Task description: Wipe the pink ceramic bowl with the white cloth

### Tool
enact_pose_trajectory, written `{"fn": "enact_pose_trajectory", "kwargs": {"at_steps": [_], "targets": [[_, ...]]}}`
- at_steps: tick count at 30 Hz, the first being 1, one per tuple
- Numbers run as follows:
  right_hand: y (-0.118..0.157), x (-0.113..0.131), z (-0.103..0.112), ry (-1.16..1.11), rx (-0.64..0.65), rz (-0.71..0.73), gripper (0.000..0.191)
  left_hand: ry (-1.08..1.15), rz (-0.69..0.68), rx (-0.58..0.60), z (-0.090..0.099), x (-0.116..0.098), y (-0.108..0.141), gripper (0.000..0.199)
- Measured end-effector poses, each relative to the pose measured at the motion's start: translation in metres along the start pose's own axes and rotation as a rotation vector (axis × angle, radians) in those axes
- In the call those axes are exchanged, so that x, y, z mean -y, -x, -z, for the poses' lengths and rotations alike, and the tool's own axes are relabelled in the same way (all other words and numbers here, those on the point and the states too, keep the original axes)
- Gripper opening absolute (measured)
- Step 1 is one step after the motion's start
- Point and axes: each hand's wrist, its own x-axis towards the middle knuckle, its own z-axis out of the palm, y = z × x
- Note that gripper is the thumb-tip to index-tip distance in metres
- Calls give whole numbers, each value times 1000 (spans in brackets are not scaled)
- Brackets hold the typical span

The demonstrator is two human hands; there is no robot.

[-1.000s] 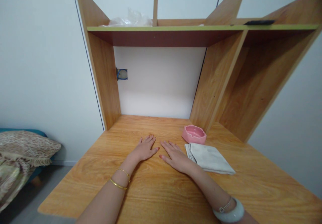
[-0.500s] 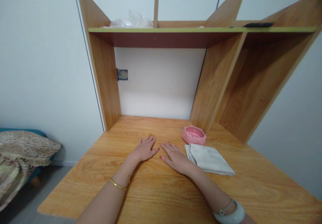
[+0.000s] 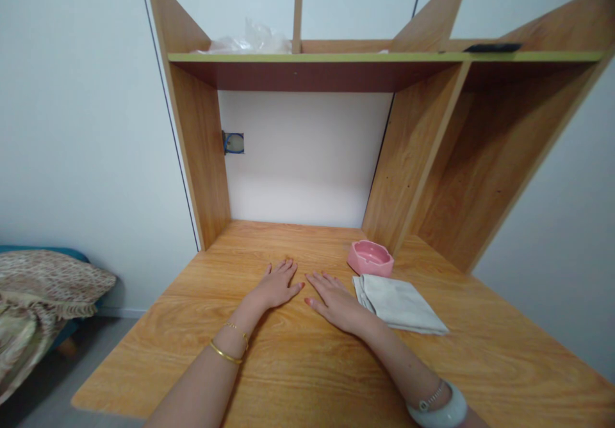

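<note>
My left hand [image 3: 275, 286] lies flat on the wooden desk [image 3: 288, 377], fingers spread and holding nothing. To its right, my right hand [image 3: 335, 301] also rests palm down on the desktop with its fingers apart. A folded light grey cloth [image 3: 401, 304] lies just right of my right hand, its near-left part close to the wrist. Behind the cloth stands a pink ashtray [image 3: 370, 259] with notches in its rim. The ashtray seems to touch or nearly touch the cloth's back edge.
A wooden shelf [image 3: 312, 57] spans above the back of the desk, with a clear plastic bag [image 3: 254, 38] and a flat black object [image 3: 493, 48] on it. An uncovered wall box [image 3: 234, 143] shows blue wire. At far left is a blue seat draped with a patterned blanket [image 3: 52, 280].
</note>
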Motion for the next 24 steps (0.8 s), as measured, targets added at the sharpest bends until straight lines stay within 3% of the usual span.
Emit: {"fn": "enact_pose_trajectory", "kwargs": {"at_steps": [24], "targets": [[0, 0, 1, 16, 13, -5, 66, -4, 3, 4, 1, -1, 1, 68]]}}
